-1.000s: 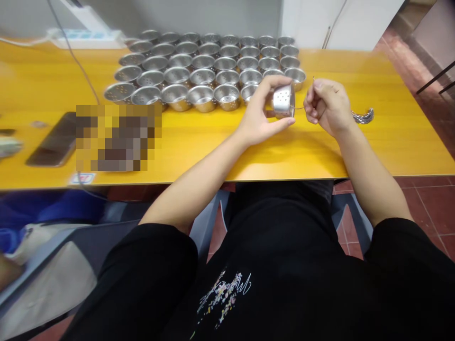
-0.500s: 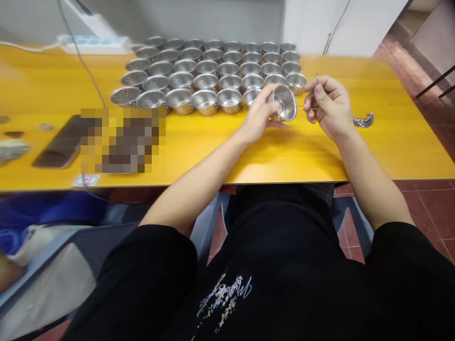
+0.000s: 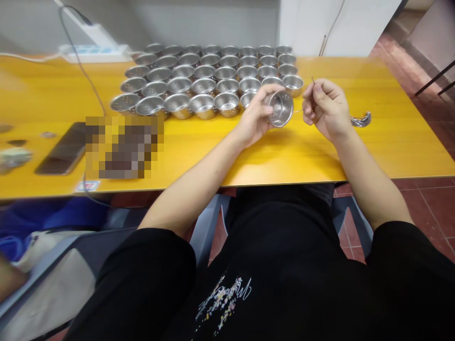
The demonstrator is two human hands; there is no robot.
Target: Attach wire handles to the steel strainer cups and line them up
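Observation:
My left hand [image 3: 256,115] is closed round a small perforated metal cup [image 3: 280,110], tilted so that its open mouth faces me and to the right. Pinched in my right hand [image 3: 325,105] is a thin bent metal wire [image 3: 297,111]. One end of the wire reaches the cup's right rim, and a tip pokes up above my fingers. Whether the wire passes through a hole I cannot tell. Just right of my right hand, a small bundle of curved wires [image 3: 361,120] lies on the yellow table [image 3: 384,147].
Rows of similar metal cups [image 3: 204,105] stand behind my left hand. On the left are a dark phone [image 3: 62,149], a blurred-out item [image 3: 130,149], a cable and a white power strip [image 3: 95,53]. Another person's arm [image 3: 10,279] shows at the lower left.
The cup in my left hand has turned a little and moved slightly left and down. My right hand has shifted slightly left with the wire. The whole view has tilted slightly.

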